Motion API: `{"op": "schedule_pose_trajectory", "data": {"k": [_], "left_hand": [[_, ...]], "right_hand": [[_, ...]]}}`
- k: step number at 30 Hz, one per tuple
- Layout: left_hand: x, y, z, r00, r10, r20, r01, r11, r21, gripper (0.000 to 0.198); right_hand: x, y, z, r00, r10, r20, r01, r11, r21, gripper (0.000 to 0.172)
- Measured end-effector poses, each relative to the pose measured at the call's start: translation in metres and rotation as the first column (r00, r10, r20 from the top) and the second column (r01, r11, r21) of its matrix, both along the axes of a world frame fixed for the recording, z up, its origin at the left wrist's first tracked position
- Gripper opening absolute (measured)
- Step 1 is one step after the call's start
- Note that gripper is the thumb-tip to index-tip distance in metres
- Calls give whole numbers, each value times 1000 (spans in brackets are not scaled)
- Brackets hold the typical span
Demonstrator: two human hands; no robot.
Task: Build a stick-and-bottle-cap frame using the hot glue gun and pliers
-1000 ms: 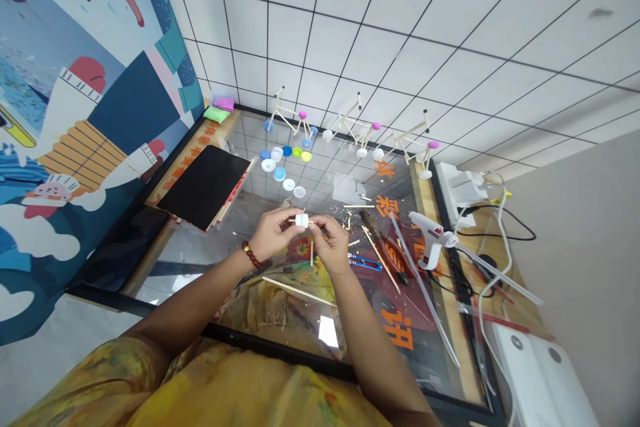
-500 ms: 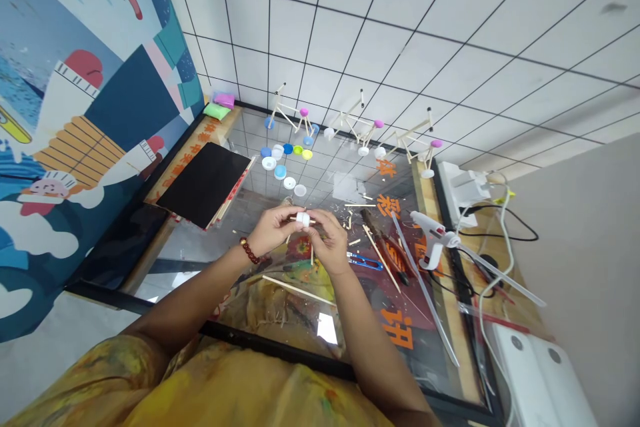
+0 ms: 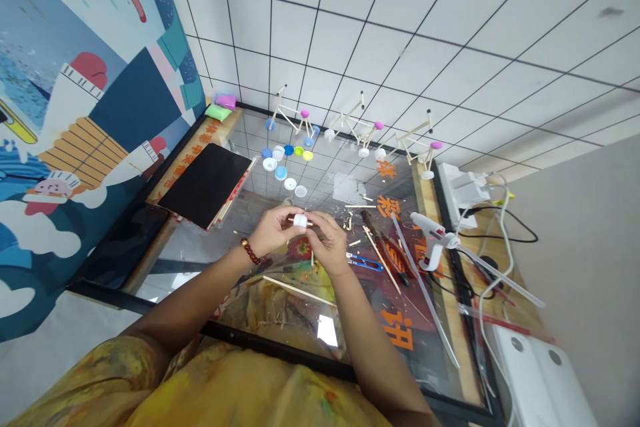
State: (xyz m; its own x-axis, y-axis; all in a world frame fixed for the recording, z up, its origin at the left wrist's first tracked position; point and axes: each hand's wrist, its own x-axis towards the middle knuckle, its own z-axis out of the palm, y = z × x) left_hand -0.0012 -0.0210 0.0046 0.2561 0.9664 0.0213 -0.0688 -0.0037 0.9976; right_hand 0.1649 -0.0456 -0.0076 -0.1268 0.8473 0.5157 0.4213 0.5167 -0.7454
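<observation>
My left hand (image 3: 274,229) and my right hand (image 3: 329,240) meet above the glass table top (image 3: 210,247). Between their fingertips they pinch a small white bottle cap (image 3: 299,220) with a thin wooden stick through it. The stick pokes out on both sides of the cap. A dark red bead bracelet (image 3: 249,251) circles my left wrist. Loose wooden sticks (image 3: 300,291) lie on the glass just below my hands.
Several coloured bottle caps (image 3: 285,161) lie behind my hands. Three stick bicycle models (image 3: 355,130) stand along the tiled wall. A white glue gun (image 3: 433,238), blue snips (image 3: 365,261), a black board (image 3: 205,183) and a power strip (image 3: 465,190) are around.
The hands stay together on the cap and stick, with only slight finger shifts. The view drifts a little.
</observation>
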Motion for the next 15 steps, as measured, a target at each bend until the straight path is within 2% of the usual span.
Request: {"op": "schedule_pose_trajectory", "data": {"k": [3, 6, 7, 10, 11, 15], "left_hand": [[0, 1, 4, 995, -3, 95, 9, 998, -63, 44], [-3, 3, 11, 966, 41, 255, 11, 980, -200, 47], [-5, 4, 13, 947, 59, 315, 24, 967, -254, 48], [-9, 7, 18, 894, 71, 442, 111, 922, -371, 38], [-10, 8, 19, 885, 67, 461, 136, 909, -393, 35], [-13, 11, 18, 861, 95, 500, 180, 862, -474, 31]], "right_hand": [[0, 1, 2, 1000, -11, -23, 11, 1000, 12, 36], [5, 4, 6, 991, -105, -87, 106, 994, 13, 52], [8, 5, 9, 983, -148, -108, 151, 988, 20, 46], [12, 6, 20, 969, -216, -115, 222, 974, 42, 12], [11, 5, 24, 972, -214, -95, 218, 975, 41, 12], [6, -3, 41, 987, -160, 28, 159, 987, 27, 30]]}}
